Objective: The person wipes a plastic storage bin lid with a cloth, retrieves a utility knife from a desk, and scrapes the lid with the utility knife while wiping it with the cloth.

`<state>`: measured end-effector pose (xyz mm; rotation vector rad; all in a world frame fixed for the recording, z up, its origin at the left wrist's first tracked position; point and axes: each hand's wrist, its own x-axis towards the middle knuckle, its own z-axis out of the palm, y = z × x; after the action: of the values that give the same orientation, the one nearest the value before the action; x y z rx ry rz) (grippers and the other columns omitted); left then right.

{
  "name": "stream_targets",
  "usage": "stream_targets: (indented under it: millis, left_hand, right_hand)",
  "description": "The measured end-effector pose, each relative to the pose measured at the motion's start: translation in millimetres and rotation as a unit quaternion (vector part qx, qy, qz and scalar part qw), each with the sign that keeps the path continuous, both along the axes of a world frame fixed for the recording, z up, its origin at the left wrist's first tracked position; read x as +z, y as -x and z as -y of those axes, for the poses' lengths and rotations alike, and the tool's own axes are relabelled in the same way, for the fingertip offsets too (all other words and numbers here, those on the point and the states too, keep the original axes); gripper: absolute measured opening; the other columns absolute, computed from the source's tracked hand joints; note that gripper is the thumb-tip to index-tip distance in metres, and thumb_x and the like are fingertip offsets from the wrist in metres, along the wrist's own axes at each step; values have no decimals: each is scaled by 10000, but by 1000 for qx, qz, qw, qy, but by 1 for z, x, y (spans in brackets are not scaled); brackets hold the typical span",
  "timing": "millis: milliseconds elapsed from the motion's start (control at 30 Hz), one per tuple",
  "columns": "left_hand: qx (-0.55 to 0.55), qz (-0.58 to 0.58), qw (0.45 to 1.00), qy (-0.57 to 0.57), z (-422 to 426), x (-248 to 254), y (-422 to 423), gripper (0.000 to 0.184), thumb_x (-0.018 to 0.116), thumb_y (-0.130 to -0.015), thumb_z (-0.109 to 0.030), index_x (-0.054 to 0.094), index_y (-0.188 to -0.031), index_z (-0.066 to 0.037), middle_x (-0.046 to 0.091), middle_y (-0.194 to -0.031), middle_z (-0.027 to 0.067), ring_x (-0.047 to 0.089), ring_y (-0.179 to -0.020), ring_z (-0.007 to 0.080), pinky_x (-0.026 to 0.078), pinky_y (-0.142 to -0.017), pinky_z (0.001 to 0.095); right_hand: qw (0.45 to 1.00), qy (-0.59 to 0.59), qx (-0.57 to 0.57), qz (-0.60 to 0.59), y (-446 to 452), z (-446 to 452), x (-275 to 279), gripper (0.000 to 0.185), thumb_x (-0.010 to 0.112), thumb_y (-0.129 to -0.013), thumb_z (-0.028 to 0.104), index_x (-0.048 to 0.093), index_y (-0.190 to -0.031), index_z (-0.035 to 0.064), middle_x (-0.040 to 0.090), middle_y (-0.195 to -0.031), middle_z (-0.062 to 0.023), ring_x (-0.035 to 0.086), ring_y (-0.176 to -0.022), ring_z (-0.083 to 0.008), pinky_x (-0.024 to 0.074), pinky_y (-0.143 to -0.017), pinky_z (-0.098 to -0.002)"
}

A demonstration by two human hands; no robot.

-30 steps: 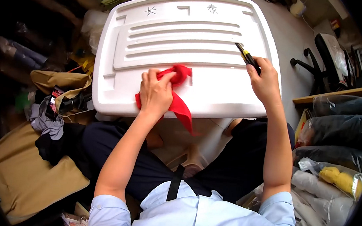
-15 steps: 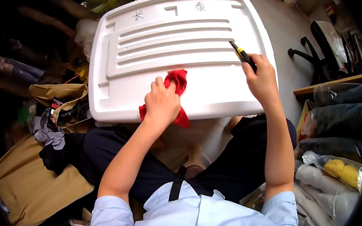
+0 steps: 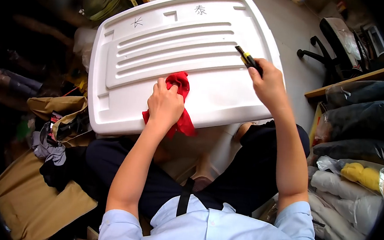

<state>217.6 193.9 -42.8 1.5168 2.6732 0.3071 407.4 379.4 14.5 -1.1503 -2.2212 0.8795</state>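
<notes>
My left hand (image 3: 165, 103) is closed on a red cloth (image 3: 178, 80), pressing it against the near part of a white plastic lid (image 3: 216, 92). Part of the cloth hangs over the lid's near edge. In my right hand (image 3: 268, 83) is a black and yellow utility knife (image 3: 249, 61), pointing up and to the left above the lid's right side. A dark tip shows at the knife's front; I cannot tell how much blade is out. Raised ribs and two handwritten characters mark the lid.
Brown fabric (image 3: 41, 196) and a grey cloth (image 3: 50, 149) lie at my left. On the right are several bagged garments (image 3: 359, 119), one bag with something yellow (image 3: 362, 175). An office chair (image 3: 328, 54) stands on the floor (image 3: 293, 42) at the back right.
The whole view has shifted slightly, placing the lid and both hands a little further left. Both hands keep their holds on the red cloth and the utility knife.
</notes>
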Motion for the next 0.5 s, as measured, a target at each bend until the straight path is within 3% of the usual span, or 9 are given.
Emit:
stream_targets:
  millis: [133, 200, 300, 500]
  left_hand:
    - [-41, 35, 996, -66, 8, 3, 0, 222, 542, -823, -166, 704, -918, -49, 529, -940, 145, 583, -913, 331, 513, -737, 469]
    - [-73, 54, 994, -66, 24, 8, -5, 228, 559, -810, -134, 701, -977, -74, 531, -898, 122, 586, -854, 319, 502, -708, 473]
    - [-96, 59, 990, -84, 25, 6, -3, 260, 579, -815, -143, 680, -1034, -46, 529, -932, 141, 581, -887, 315, 526, -695, 468]
    - [28, -80, 982, -171, -11, -19, 25, 260, 560, -869, -123, 633, -1102, -33, 519, -1029, 155, 501, -1008, 348, 429, -840, 465]
  right_hand:
    - [1000, 8, -6, 14, 0, -5, -7, 242, 605, -883, 107, 646, -1055, -58, 660, -937, -256, 630, -892, -413, 483, -836, -443]
    - [999, 33, -21, 34, -1, -10, -4, 267, 598, -886, 120, 644, -1089, -47, 656, -987, -247, 630, -940, -399, 487, -853, -441]
    - [992, -15, -44, 119, -2, -30, -14, 326, 579, -882, 132, 619, -1173, -7, 606, -1111, -221, 612, -1020, -378, 495, -891, -440]
    - [985, -28, -85, 145, 4, -38, -20, 376, 557, -869, 97, 586, -1233, 9, 546, -1154, -238, 597, -1043, -391, 487, -929, -447]
